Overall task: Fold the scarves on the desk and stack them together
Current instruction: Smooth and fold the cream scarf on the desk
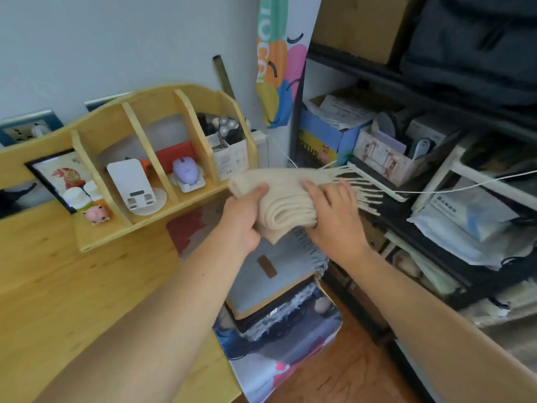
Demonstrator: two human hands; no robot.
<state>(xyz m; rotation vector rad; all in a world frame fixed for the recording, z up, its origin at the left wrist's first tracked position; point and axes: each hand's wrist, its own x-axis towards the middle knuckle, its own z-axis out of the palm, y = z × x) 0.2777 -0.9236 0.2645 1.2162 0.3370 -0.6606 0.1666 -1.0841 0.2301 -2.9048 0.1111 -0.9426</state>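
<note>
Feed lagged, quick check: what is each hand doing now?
Left hand: grips the folded cream scarf.
Right hand: open, fingers flat on the same scarf.

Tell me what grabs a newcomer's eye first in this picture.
The folded cream scarf at the centre, held up between the left hand and the right hand, its fringe trailing right. Just below lies a folded grey scarf at the desk's right end. The wooden desk shelf stands further left.
</note>
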